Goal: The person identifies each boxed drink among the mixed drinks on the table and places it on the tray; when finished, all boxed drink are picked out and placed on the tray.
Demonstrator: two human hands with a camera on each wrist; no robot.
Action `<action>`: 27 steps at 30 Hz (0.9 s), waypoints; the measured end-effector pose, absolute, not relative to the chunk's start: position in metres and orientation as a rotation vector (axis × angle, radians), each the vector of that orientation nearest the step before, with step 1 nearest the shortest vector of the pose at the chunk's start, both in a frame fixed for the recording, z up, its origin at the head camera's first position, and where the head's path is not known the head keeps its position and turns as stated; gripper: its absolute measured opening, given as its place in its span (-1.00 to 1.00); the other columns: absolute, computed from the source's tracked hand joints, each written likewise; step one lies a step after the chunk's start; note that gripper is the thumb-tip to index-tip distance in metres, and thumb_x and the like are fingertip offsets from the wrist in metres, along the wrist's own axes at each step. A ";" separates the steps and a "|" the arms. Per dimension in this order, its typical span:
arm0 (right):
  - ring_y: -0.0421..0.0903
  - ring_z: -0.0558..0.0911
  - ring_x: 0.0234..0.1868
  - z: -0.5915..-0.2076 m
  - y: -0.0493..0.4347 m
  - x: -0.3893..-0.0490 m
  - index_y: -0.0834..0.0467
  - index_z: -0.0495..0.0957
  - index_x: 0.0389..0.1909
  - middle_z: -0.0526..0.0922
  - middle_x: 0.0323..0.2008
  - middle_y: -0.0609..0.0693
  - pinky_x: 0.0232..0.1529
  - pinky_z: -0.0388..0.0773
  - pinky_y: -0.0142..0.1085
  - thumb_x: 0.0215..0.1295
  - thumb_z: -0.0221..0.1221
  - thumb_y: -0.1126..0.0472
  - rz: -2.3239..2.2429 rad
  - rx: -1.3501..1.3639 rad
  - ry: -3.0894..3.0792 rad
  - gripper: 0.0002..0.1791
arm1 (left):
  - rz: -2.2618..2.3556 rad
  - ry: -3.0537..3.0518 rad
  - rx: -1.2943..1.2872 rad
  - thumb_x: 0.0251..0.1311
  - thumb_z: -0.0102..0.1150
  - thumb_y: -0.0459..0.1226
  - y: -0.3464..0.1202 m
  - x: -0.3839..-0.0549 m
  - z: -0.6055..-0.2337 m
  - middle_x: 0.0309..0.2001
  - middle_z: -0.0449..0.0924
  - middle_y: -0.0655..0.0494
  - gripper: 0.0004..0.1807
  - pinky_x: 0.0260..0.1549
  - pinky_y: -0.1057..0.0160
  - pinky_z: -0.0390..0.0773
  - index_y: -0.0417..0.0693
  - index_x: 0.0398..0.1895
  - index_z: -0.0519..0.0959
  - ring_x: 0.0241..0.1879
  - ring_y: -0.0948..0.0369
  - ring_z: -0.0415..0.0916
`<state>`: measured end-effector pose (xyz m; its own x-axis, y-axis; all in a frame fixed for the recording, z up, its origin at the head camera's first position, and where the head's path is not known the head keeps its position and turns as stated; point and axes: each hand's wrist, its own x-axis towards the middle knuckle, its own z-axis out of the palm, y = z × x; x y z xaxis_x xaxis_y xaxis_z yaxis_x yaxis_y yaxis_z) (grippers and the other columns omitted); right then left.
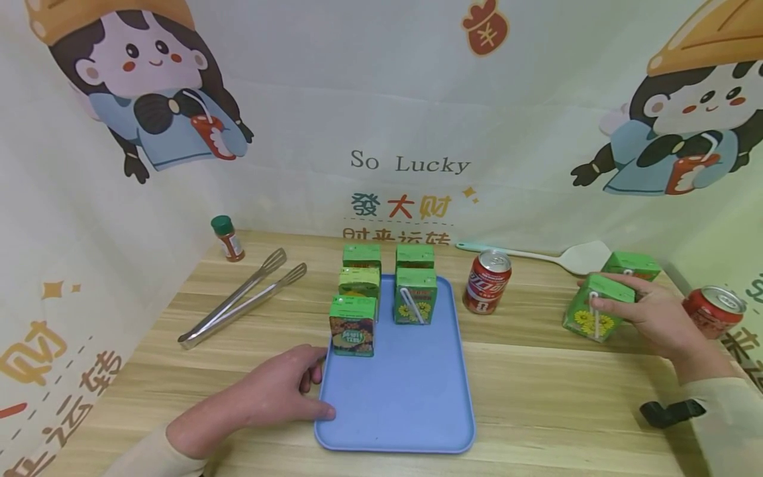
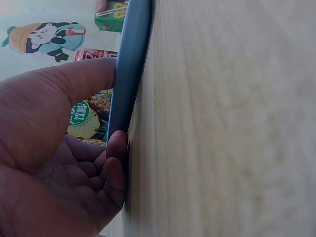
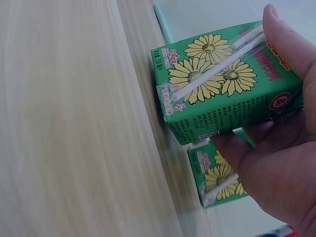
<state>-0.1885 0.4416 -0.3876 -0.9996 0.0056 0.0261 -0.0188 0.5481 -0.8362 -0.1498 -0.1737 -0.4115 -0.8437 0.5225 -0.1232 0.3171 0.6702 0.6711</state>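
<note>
My right hand (image 1: pixel 652 318) grips a green drink carton (image 1: pixel 598 308) with yellow flowers and a white straw on its front, thumb on that front face. In the right wrist view the carton (image 3: pixel 217 79) is tilted close over the wooden table. At the near left, my left hand (image 1: pixel 280 391) holds the left rim of a blue tray (image 1: pixel 411 397); in the left wrist view the thumb (image 2: pixel 94 79) presses the rim and the other fingers curl against the edge. On the tray's far part stand several cartons in two rows, including a dark-fronted one (image 1: pixel 353 331) and a flowered one (image 1: pixel 415 298).
A second flowered carton (image 1: pixel 634 264) stands behind my right hand, with a red can (image 1: pixel 714 310) beside it. Another red can (image 1: pixel 489 281) stands right of the tray. A spatula (image 1: pixel 581 258), metal tongs (image 1: pixel 238 301) and a green-capped spice jar (image 1: pixel 228 238) are also on the table.
</note>
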 end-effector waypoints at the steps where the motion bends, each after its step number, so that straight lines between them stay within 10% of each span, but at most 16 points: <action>1: -0.46 0.62 -0.03 -0.387 0.440 -0.188 -0.44 0.70 0.24 0.64 -0.03 -0.57 -0.10 0.61 -0.49 0.56 0.42 0.15 1.485 0.021 -2.741 -0.57 | 0.955 2.580 0.667 0.04 0.77 -0.02 -0.174 -0.150 -0.412 -0.20 0.53 0.18 -0.01 -0.30 0.26 0.52 -0.43 0.40 0.49 -0.27 0.21 0.45; 15: -0.41 0.64 0.12 -0.380 0.404 -0.186 -0.01 0.65 0.48 0.77 0.12 -0.48 0.01 0.59 -0.49 0.57 0.38 0.24 1.539 0.218 -2.704 -0.49 | 0.953 2.590 0.660 0.02 0.78 -0.02 -0.173 -0.149 -0.412 -0.21 0.53 0.18 0.00 -0.30 0.26 0.53 -0.42 0.40 0.50 -0.27 0.21 0.46; 27: -0.31 0.73 0.13 -0.369 0.368 -0.180 -0.07 0.66 0.46 0.79 0.18 -0.35 0.03 0.66 -0.41 0.56 0.38 0.29 1.676 0.307 -2.670 -0.48 | 0.948 2.584 0.669 0.04 0.77 0.00 -0.174 -0.150 -0.410 -0.19 0.53 0.19 0.02 -0.29 0.27 0.54 -0.44 0.41 0.49 -0.26 0.23 0.46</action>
<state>-0.1797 0.3681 -0.3689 -0.9808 -0.1771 0.0812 -0.1501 0.4214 -0.8943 -0.1499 -0.1742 -0.4104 -0.8437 0.5226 -0.1226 0.3192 0.6721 0.6681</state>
